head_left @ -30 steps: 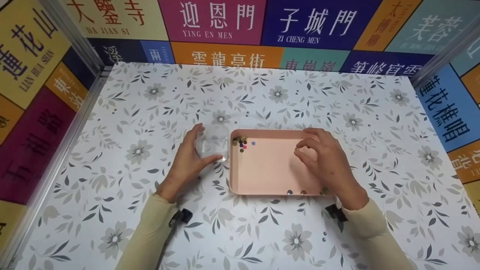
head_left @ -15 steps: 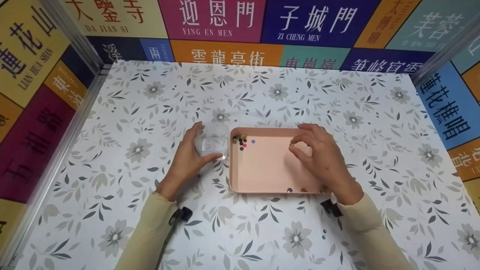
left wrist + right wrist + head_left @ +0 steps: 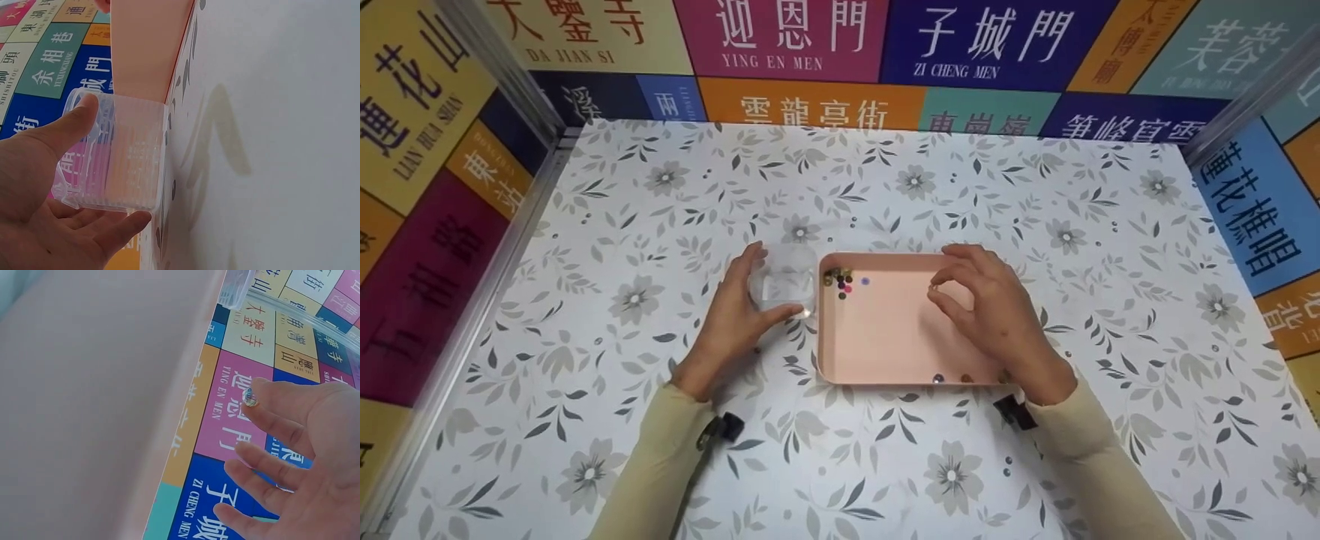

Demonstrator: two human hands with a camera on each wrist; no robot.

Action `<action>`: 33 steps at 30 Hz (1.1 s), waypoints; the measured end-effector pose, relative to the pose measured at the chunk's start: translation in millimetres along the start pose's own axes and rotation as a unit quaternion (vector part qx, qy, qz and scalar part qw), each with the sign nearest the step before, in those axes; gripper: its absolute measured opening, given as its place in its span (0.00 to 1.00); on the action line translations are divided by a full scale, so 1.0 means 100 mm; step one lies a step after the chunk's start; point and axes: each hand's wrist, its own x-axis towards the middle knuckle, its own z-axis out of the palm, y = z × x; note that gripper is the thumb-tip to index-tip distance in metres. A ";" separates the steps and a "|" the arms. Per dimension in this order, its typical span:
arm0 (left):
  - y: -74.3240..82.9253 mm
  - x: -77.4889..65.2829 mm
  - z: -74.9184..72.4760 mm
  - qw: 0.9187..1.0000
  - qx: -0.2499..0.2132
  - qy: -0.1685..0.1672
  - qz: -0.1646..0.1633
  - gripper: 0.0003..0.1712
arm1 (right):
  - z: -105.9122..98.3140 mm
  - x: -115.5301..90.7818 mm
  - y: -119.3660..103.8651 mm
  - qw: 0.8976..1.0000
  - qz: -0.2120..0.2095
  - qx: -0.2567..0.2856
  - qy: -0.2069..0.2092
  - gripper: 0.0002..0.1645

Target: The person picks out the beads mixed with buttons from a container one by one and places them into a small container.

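Observation:
A clear plastic box (image 3: 787, 283) stands on the table, left of the pink tray (image 3: 885, 337). My left hand (image 3: 729, 319) grips it, the thumb at its near side and the fingers around the far side, as the left wrist view (image 3: 138, 152) confirms. Over the right half of the tray, my right hand (image 3: 1001, 315) pinches a small shiny clear bead (image 3: 250, 397) between thumb and index finger. Its other fingers are spread apart. Several small beads (image 3: 841, 285), dark, greenish and pink, cluster in the tray's far left corner, with a blue bead (image 3: 865, 281) beside them.
A few more beads (image 3: 937, 379) lie along the tray's near edge, partly hidden by its wall and my right wrist. A flower-patterned cloth (image 3: 675, 480) covers the table. Panels with large characters (image 3: 791, 37) rise at the back and both sides.
My right hand has moved left over the tray, still pinching the bead. The left hand and the clear box have stayed in place.

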 end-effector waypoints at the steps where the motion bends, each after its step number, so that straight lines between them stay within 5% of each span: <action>1: 0.00 0.00 0.00 1.000 0.001 -0.001 -0.002 0.63 | 0.00 0.00 -0.01 1.000 -0.001 0.001 0.000 0.06; 15: -0.02 0.00 -0.01 1.000 -0.002 -0.004 0.010 0.64 | 0.09 0.03 -0.05 0.999 -0.030 0.009 0.007 0.06; 33: -0.02 0.00 0.01 1.000 -0.010 -0.004 0.002 0.63 | 0.17 0.11 -0.22 0.999 -0.015 0.029 -0.022 0.06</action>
